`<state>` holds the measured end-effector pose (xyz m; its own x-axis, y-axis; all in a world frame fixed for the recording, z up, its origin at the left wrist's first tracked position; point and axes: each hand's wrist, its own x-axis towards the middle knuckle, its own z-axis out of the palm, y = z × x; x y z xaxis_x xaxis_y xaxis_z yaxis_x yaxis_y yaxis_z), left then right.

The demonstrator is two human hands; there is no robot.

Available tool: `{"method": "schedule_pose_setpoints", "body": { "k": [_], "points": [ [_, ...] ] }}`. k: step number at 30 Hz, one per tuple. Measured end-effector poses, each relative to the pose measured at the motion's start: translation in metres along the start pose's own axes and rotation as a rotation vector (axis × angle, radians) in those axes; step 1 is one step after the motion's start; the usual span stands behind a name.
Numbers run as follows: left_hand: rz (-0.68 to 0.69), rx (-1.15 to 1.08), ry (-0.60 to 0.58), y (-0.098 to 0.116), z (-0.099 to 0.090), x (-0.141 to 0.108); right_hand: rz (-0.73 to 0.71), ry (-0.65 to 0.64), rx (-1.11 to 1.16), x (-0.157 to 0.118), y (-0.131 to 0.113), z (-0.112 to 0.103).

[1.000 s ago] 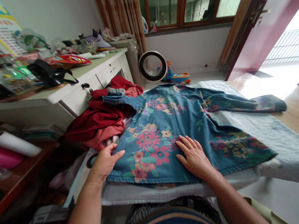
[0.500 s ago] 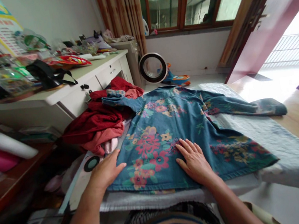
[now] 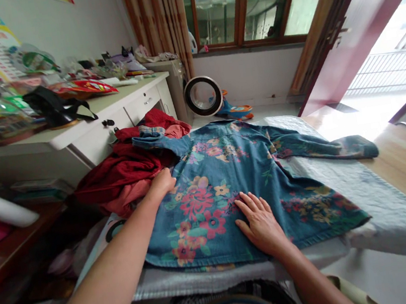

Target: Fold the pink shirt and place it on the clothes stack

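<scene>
A blue floral shirt [image 3: 243,166] lies spread out, back side up, over a padded pale board [image 3: 394,204]. Its right-hand sleeve stretches across the board, while the left one is bent near the red clothes. My left hand [image 3: 164,182] is closed at the shirt's left edge, below the sleeve, pinching the fabric there. Flat on the lower middle of the shirt rests my right hand [image 3: 259,220], its fingers spread and holding nothing. A heap of red clothes [image 3: 125,166] touches the board's left side, just beyond my left hand.
A white desk [image 3: 112,104] crowded with items runs along the left wall. Behind the board are a round black-and-white appliance door [image 3: 203,96] and a blue-orange toy [image 3: 237,110]. White and pink rolls [image 3: 1,210] lie on a low shelf at left. A door stands open at right.
My left hand has moved forward along the shirt's left edge, from near the hem to below the sleeve, and has closed. My right hand stays on the fabric. The view has shifted slightly.
</scene>
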<state>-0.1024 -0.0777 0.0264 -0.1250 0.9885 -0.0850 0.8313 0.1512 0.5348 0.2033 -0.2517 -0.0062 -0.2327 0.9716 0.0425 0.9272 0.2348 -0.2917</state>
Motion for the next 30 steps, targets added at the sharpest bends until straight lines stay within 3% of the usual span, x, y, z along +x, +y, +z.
{"method": "schedule_pose_setpoints", "body": {
  "k": [6, 11, 14, 18, 22, 24, 26, 30],
  "points": [
    [-0.034, -0.243, -0.133, 0.007, 0.013, -0.001, -0.002, 0.012, -0.008, 0.0, 0.0, 0.002],
    [-0.005, -0.26, 0.003, 0.005, 0.011, -0.003, -0.008, 0.011, -0.023, 0.0, 0.0, 0.003],
    [0.02, -0.073, 0.119, -0.002, 0.006, -0.009, -0.015, 0.019, -0.026, 0.0, 0.0, 0.002],
    [0.082, 0.44, 0.204, -0.008, 0.01, -0.025, -0.022, 0.016, -0.02, -0.001, -0.001, 0.001],
    [0.301, 0.628, 0.319, -0.001, 0.021, -0.031, -0.026, 0.025, -0.015, -0.001, -0.001, 0.001],
    [0.471, 0.61, 0.297, 0.003, 0.027, -0.03, -0.028, 0.027, -0.014, -0.001, -0.001, 0.001],
    [0.594, 0.534, 0.202, 0.004, 0.035, -0.027, -0.024, 0.026, -0.011, -0.001, -0.001, 0.002],
    [0.607, 0.378, 0.065, -0.005, 0.05, -0.022, -0.023, 0.029, -0.004, -0.002, -0.002, 0.001]
  ]
}}
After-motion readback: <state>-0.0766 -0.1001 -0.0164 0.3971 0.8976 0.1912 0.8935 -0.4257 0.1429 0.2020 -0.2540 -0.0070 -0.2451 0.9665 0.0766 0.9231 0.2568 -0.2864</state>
